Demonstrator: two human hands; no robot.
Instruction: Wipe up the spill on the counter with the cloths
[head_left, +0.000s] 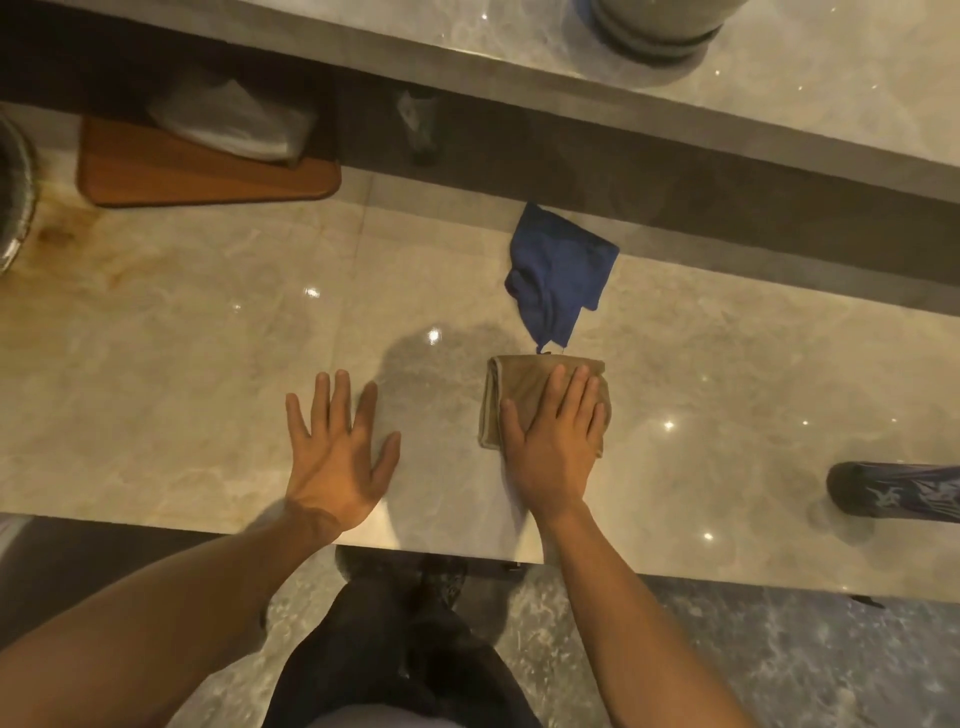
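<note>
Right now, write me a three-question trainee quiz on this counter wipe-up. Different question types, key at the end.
1. True or false: the right hand lies flat on the folded tan cloth.
2. Multiple choice: where is the blue cloth? A) under the left hand; B) crumpled on the counter, just beyond the tan cloth; C) on the wooden board.
3. Fill in: the left hand is spread open over the counter and holds ______.

Key:
1. True.
2. B.
3. Nothing.
</note>
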